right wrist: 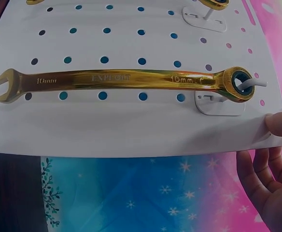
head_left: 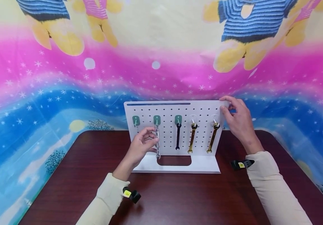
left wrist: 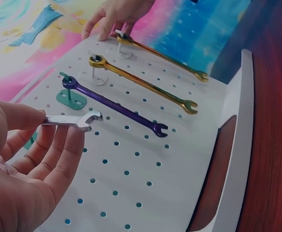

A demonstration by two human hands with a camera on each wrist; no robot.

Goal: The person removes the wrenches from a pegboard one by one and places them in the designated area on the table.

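A dark reddish-brown table (head_left: 200,200) with rounded far corners stood before a printed sheet (head_left: 161,75). Behind the table and along both its sides ran blue, with snowflake-dotted pink, then cream above. High over the table, yellow figures (head_left: 247,31) wore striped tops.

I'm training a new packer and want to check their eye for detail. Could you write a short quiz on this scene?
1. Multiple choice: which wrench does the left hand hold? A) gold B) silver C) purple
2. True or false: the purple wrench hangs from a green hook.
3. Where does the right hand grip the white pegboard?

Key:
1. B, the silver wrench.
2. True.
3. At its upper right corner, as seen in the head view.
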